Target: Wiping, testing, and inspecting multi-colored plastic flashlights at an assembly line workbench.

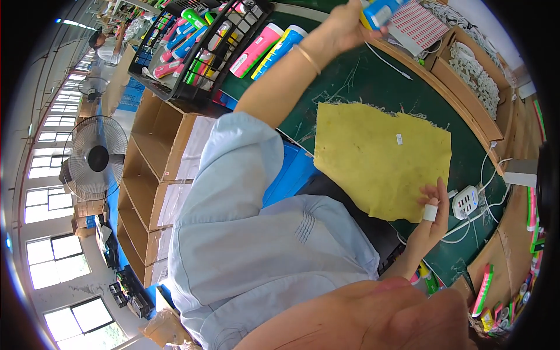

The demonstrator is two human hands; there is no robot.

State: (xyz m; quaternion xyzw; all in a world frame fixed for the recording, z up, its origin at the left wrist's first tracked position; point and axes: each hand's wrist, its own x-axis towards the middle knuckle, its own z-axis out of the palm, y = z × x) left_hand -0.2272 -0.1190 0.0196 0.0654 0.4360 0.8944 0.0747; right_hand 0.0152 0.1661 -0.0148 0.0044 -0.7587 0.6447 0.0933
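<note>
left hand (344, 23) far, gripping blue-yellow tube (379, 11) | right hand (434, 213) near, loosely curled, empty, on yellow cloth (382, 160) edge | charger (465, 201) just right | green table (373, 81)

The left arm is extended far forward, bare from the rolled pale-blue sleeve to the wrist, with a thin bangle at the wrist. The left hand (344, 26) is closed, fingers wrapped in a firm grip. The right hand (433, 213) sits low and near, fingers loosely curled, one fingertip wrapped in white tape.
</note>
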